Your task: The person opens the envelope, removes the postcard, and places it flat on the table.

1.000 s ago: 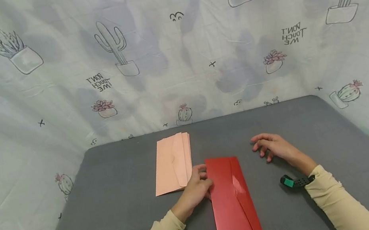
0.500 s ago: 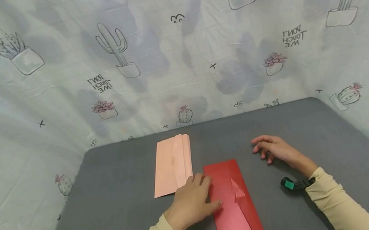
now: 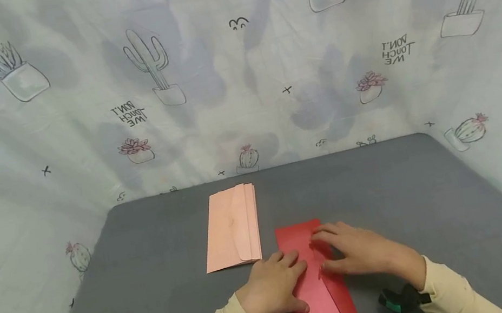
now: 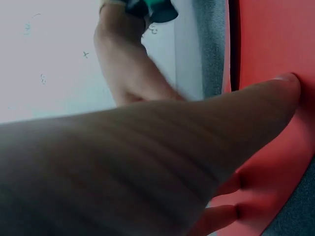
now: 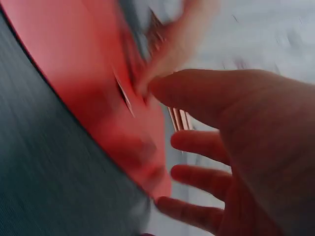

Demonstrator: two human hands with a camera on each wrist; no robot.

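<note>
A red envelope [image 3: 317, 310] lies flat on the grey table, its pointed flap along the right side. My left hand [image 3: 274, 287] rests on its left half, fingers spread; in the left wrist view the thumb [image 4: 275, 96] presses on the red paper. Over the flap side is my right hand [image 3: 361, 248], thumb and fingers apart near the flap's tip. In the right wrist view, the fingers [image 5: 202, 147] are loosely bent and hold nothing; blur hides whether the thumb touches the paper.
A stack of pink envelopes [image 3: 230, 228] lies behind and left of the red one. Grey cloth covers the table [image 3: 159, 258]. A white curtain [image 3: 237, 71] printed with cacti hangs around the back and sides.
My right hand has moved left from the table onto the red envelope's flap side. My left hand went from the envelope's left edge to resting on top of it.
</note>
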